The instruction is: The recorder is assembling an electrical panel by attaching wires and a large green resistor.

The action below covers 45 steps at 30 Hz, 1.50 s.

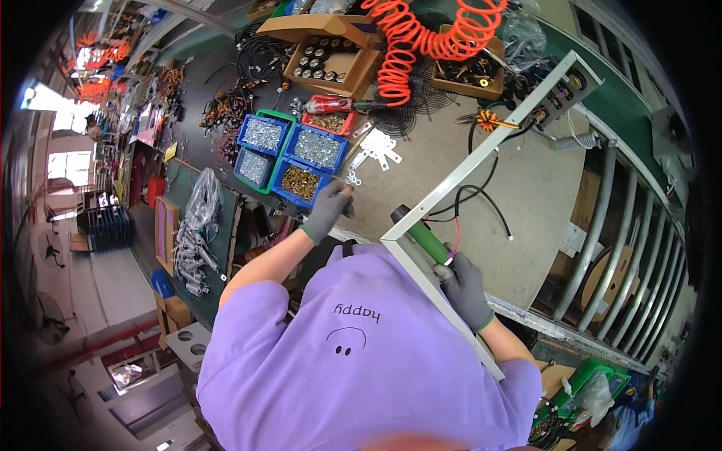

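Observation:
My left hand, in a grey glove with bare fingertips, is just beside a blue bin of brass-coloured screws. Its fingers are curled together; whatever they pinch, if anything, is too small to make out. My right hand, also gloved in grey, closes around the lower end of a green cylinder with a black end and thin red wires. The cylinder lies against a pale metal frame, whose corner points toward me and whose near bar rests along my body. Small metal rings lie beyond my left fingertips.
More bins of silver hardware and a red bin stand to the left. White flat brackets lie on the table. Behind are a red-handled power tool, a coiled orange hose and cardboard boxes. Black cable loops beside the frame.

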Available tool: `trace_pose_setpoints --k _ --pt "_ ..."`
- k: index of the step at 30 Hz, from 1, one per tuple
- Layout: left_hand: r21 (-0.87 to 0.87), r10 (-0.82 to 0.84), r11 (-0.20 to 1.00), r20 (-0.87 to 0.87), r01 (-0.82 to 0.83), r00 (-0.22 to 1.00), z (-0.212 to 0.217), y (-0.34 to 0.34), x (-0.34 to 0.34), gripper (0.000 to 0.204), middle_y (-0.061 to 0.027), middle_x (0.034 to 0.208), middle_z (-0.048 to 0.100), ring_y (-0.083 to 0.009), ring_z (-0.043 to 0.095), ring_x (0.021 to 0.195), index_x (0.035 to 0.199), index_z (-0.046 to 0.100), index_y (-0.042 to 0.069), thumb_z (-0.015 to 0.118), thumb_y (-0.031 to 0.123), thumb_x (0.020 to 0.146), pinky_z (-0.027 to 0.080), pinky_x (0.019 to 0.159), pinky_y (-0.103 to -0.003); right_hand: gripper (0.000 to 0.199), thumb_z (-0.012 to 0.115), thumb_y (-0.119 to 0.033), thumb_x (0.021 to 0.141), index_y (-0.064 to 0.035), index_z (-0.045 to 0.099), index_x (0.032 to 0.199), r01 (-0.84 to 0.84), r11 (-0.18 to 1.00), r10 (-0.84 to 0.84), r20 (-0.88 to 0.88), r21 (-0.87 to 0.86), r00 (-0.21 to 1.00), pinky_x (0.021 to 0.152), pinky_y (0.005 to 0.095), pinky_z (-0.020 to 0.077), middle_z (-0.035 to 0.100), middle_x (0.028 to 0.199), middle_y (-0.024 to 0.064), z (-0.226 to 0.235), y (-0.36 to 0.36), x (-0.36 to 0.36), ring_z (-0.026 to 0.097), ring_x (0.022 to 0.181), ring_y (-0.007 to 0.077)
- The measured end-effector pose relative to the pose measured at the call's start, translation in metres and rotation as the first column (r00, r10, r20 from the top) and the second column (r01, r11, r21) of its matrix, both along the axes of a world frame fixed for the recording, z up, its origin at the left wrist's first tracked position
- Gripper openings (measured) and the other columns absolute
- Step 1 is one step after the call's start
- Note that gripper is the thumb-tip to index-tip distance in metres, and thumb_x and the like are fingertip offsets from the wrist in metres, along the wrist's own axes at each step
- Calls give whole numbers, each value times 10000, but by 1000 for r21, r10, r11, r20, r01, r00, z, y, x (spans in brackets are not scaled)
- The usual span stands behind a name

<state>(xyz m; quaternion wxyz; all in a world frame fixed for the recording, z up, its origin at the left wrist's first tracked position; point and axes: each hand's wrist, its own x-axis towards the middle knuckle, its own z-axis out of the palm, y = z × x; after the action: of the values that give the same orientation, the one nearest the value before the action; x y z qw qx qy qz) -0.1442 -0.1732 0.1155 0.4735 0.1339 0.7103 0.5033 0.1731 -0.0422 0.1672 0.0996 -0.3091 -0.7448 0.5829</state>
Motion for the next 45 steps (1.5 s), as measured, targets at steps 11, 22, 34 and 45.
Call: trace_pose_setpoints --k 11,22,34,45 --pt "-203 -98 953 -909 -224 405 -48 -28 -146 201 -116 766 644 -247 629 681 937 618 41 584 214 840 483 615 -328 320 637 -277 822 19 519 862 51 999 -50 31 -13 998 566 382 432 550 714 209 -1 0 0 556 624 341" --pt "-883 -813 416 -468 -217 346 -40 55 -141 276 -140 986 646 -318 618 930 976 663 119 616 305 777 492 792 -415 366 639 -314 809 23 561 930 72 995 -68 71 -62 995 576 374 430 549 719 196 -1 1 2 564 637 324" --pt "-479 -425 867 -855 -138 296 -46 53 -126 200 -159 845 649 -332 630 799 914 636 56 566 222 826 493 700 -412 474 647 -299 815 43 546 1127 76 986 -66 72 -151 995 602 324 451 557 701 157 4 2 -2 588 643 230" --pt "63 -189 979 -60 193 980 36 47 67 149 -14 703 571 -68 519 617 883 596 7 565 152 877 427 552 -220 487 675 -238 801 43 539 1175 120 981 -107 86 -152 990 600 285 443 569 705 131 -10 -6 0 529 608 149"
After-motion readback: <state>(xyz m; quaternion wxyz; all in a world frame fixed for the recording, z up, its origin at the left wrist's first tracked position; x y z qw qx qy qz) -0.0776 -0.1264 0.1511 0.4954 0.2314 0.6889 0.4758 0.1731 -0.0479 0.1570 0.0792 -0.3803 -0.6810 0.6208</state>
